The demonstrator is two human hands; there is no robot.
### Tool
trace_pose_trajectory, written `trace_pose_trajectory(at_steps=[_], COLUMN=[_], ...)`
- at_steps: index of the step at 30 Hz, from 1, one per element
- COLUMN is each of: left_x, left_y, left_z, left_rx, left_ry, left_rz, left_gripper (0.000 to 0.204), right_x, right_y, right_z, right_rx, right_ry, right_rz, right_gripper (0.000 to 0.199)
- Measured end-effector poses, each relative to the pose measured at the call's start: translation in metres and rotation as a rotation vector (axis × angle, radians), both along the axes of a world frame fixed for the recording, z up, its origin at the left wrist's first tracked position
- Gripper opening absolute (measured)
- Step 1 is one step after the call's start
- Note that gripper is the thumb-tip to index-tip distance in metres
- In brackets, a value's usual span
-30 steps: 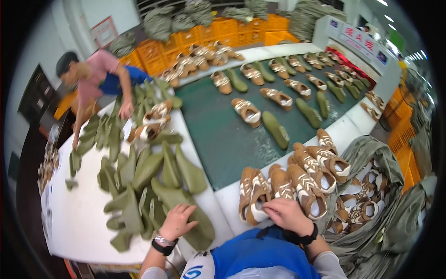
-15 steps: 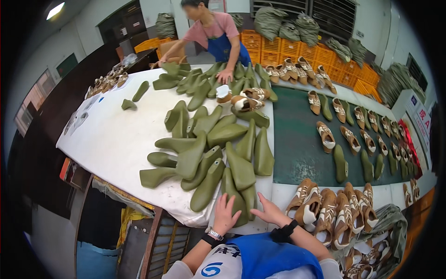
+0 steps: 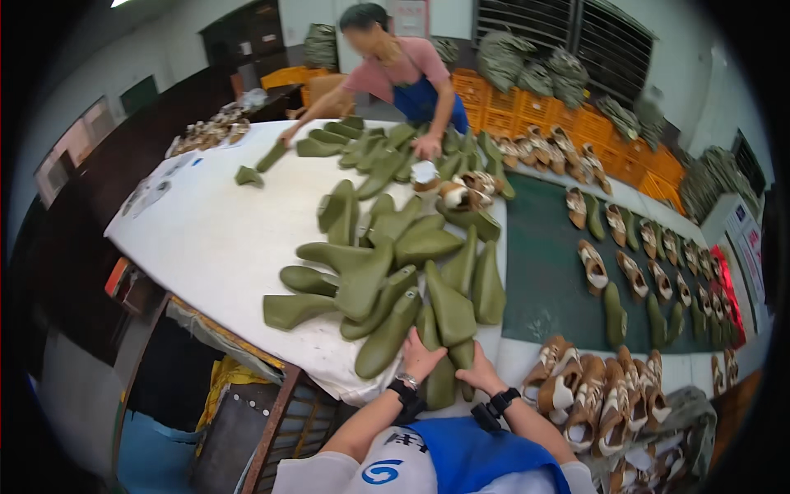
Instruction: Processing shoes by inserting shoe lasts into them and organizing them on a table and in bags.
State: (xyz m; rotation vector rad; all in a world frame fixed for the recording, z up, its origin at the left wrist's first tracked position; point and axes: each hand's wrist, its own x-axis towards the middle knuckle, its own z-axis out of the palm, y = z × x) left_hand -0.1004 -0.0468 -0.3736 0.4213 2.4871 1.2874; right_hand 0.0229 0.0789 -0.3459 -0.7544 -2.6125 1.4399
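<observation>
Green shoe lasts (image 3: 376, 337) lie heaped on the white table (image 3: 222, 239), some across one another. At the near end of the heap, my left hand (image 3: 420, 360) is closed around the side of a shoe last (image 3: 442, 384) that points toward me. Just to its right, my right hand (image 3: 480, 372) is closed at the lower part of a neighbouring shoe last (image 3: 463, 354), its thumb toward the left hand. The fingertips of both hands are partly hidden among the lasts. Brown-and-white shoes (image 3: 463, 191) rest on the far part of the heap.
Across the table a co-worker (image 3: 411, 82) in a blue apron reaches left to a separate last (image 3: 272, 155). To the right, rows of shoes (image 3: 592, 267) and lasts stand on a green mat (image 3: 535, 288). More shoes (image 3: 590, 403) cluster by my right forearm. Orange crates (image 3: 527, 111) line the back.
My hands have gone from spread above the near lasts to closed on them. The co-worker's arm has stretched farther left to the separate last. The view has shifted slightly.
</observation>
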Motion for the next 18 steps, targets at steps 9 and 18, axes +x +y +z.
trace_pose_trajectory(at_steps=[9, 18], left_x=[-0.021, 0.004], left_y=[-0.024, -0.065], left_z=[0.015, 0.011], left_rx=[0.515, 0.262], left_ry=[-0.519, -0.142], left_rz=[0.066, -0.246], left_gripper=[0.051, 0.065], right_x=[0.088, 0.123], right_y=[0.04, 0.009], right_z=[0.028, 0.075], right_rx=[-0.448, -1.016], right_ry=[-0.07, -0.089], right_rz=[-0.07, -0.079], right_gripper=[0.068, 0.087])
